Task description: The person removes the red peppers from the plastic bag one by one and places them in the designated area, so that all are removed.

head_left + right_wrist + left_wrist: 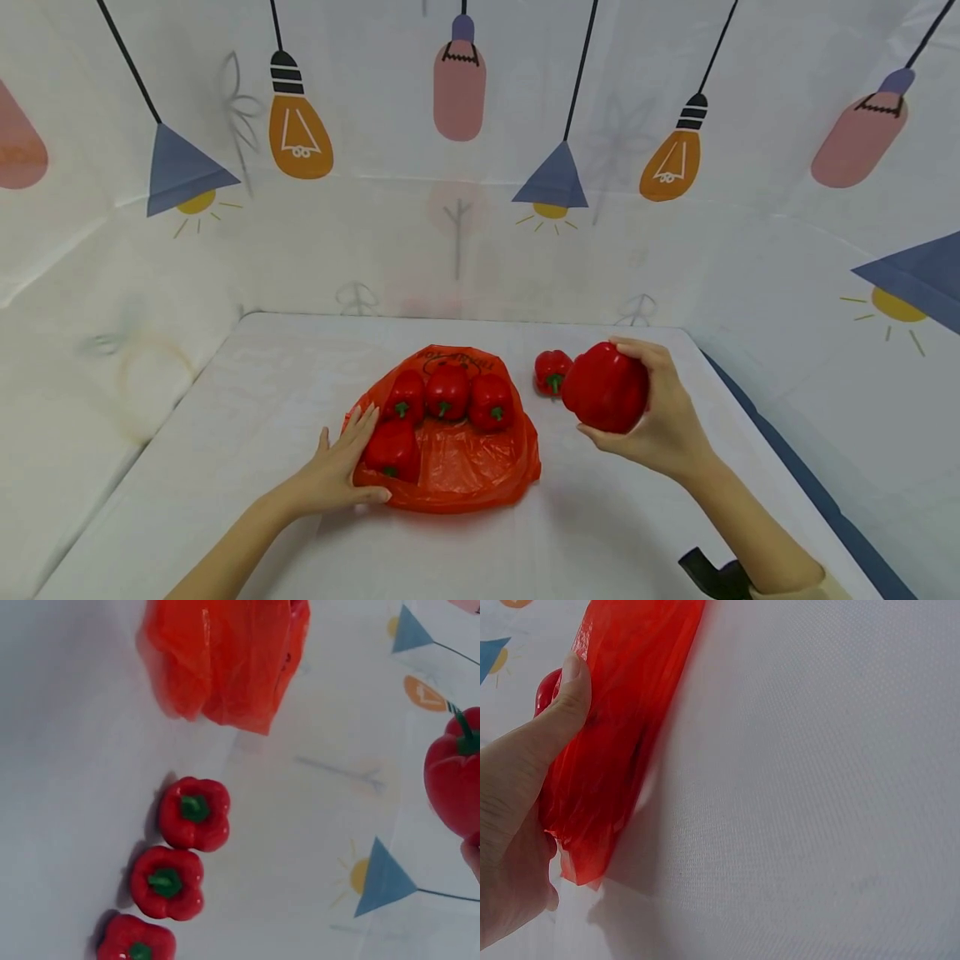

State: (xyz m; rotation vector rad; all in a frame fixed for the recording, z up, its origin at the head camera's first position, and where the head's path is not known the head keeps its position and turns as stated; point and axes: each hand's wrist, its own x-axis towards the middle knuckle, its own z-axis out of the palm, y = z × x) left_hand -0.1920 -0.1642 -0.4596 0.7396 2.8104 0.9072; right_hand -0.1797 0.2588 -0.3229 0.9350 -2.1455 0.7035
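Observation:
In the head view, my right hand [663, 412] holds a large red bell pepper [606, 388] above the table, thumb below and fingers over its far side. The same pepper [454, 776] appears at the right edge of the right wrist view, green stem showing. My left hand [336, 475] rests on the left side of a red plastic bag [472, 467], fingers spread and fairly straight, thumb along the near rim. Inside the bag's wide mouth lie several red peppers [447, 392], one close beside the left fingers. In the left wrist view, the thumb lies against the bag [622, 727].
Right of the bag, a red pepper [551, 372] sits on the white table [262, 367], partly behind the held one. The right wrist view shows three in a row, one of them a middle pepper [167, 883]. A lamp-patterned sheet [390, 242] hangs behind the table.

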